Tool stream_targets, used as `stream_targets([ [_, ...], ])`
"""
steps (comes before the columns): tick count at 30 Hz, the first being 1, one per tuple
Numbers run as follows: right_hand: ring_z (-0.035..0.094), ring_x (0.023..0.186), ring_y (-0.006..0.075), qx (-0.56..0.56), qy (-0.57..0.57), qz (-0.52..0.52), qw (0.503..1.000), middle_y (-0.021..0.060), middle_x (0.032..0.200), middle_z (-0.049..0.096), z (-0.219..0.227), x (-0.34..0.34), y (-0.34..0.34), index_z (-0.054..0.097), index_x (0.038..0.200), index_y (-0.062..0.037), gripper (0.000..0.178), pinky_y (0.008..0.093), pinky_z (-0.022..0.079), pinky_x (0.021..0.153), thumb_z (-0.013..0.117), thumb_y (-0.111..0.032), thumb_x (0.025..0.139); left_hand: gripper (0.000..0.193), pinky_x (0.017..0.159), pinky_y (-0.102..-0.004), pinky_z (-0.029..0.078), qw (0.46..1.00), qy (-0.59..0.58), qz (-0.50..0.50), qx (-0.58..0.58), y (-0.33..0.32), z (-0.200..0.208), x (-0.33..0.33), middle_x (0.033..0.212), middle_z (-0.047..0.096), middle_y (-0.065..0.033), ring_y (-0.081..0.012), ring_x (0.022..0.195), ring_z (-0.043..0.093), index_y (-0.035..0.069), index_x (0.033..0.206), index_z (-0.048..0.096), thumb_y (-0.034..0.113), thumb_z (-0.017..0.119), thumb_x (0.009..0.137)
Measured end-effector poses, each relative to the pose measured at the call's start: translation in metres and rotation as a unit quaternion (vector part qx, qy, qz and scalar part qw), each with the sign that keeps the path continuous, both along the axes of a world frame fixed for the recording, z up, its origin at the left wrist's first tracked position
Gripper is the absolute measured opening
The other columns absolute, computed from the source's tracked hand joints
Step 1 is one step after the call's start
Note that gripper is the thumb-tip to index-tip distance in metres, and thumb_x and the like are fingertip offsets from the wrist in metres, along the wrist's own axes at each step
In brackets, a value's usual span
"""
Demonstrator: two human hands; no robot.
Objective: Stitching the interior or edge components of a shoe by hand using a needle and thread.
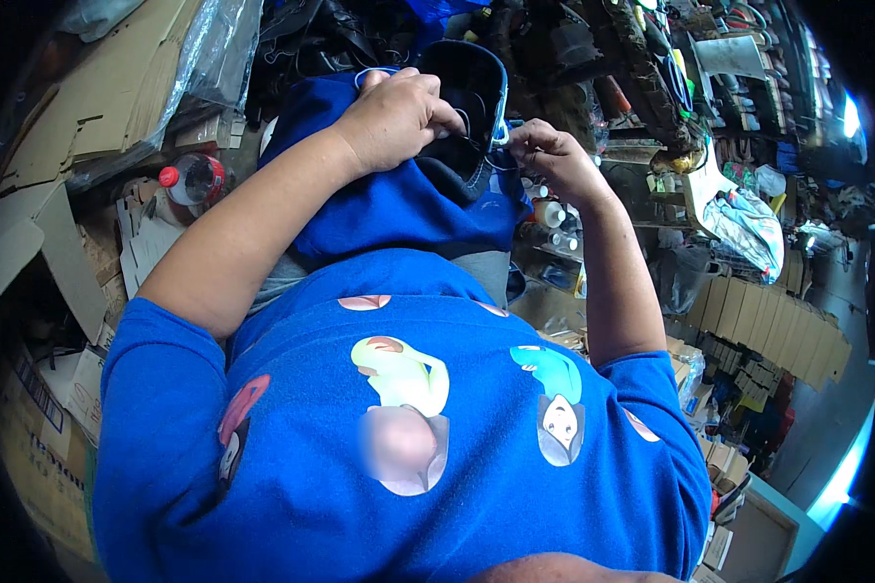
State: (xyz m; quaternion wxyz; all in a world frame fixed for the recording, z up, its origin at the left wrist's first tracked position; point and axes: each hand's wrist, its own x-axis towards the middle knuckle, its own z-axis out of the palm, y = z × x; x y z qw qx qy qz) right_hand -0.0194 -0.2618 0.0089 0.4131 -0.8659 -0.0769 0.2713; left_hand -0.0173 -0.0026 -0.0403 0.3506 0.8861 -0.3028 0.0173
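A dark shoe with a black inside and a pale-edged rim rests on the blue cloth over my lap, its opening toward me. Above its left side, my left hand is closed with fingertips pinched. A thin pale thread curves by those fingertips, and another pale loop shows behind the knuckles. At the shoe's right rim, my right hand pinches beside a small white-and-blue spot. Its fingertips partly hide what they grip. The toe and sole of the shoe are out of sight.
To the left lie a clear bottle with a red cap and flattened cardboard under plastic. Several small bottles stand right of my lap. Crowded shelves and a stack of cardboard pieces are farther right.
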Motion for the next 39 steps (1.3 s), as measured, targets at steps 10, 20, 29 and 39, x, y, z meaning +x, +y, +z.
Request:
stream_targets([
  [10,0.057,0.093,0.0146,0.003,-0.009,-0.002,1.000,0.0034,0.097,0.058,-0.0017,-0.0004,-0.0007,0.069,0.103,-0.0071,0.030,0.0279,0.045,0.087,0.056,0.006,0.079,0.015,0.086,-0.0407,0.033,1.000,-0.004,0.000,-0.015,-0.0015,-0.0019,0.0008,0.081,0.051,-0.0002,-0.0200,0.091,0.051,0.025,0.089,0.073,0.016,0.064,0.082],
  [20,0.057,0.095,0.0155,-0.003,-0.007,0.012,1.000,0.0039,0.099,0.058,-0.0007,0.0009,-0.0026,0.069,0.104,-0.0077,0.031,0.0278,0.045,0.088,0.056,0.006,0.080,0.017,0.086,-0.0405,0.033,1.000,-0.001,-0.003,-0.007,-0.0015,-0.0010,0.0011,0.081,0.051,-0.0003,-0.0202,0.092,0.051,0.025,0.090,0.074,0.014,0.064,0.081],
  [29,0.058,0.096,0.0155,-0.001,-0.003,0.001,1.000,0.0036,0.100,0.058,-0.0001,-0.0001,-0.0026,0.069,0.103,-0.0073,0.027,0.0283,0.045,0.088,0.056,0.004,0.082,0.018,0.087,-0.0405,0.033,1.000,0.007,-0.002,0.006,-0.0020,-0.0002,0.0013,0.082,0.051,-0.0005,-0.0204,0.093,0.051,0.027,0.092,0.073,0.016,0.064,0.081],
  [39,0.058,0.095,0.0136,0.051,0.049,-0.028,0.997,0.0034,0.095,0.061,-0.0014,-0.0067,-0.0033,0.071,0.106,-0.0104,0.024,0.0266,0.045,0.087,0.063,-0.004,0.084,0.017,0.088,-0.0401,0.032,0.998,0.041,-0.037,0.002,-0.0050,0.0021,0.0046,0.083,0.058,-0.0002,-0.0204,0.095,0.054,0.024,0.093,0.073,0.018,0.066,0.078],
])
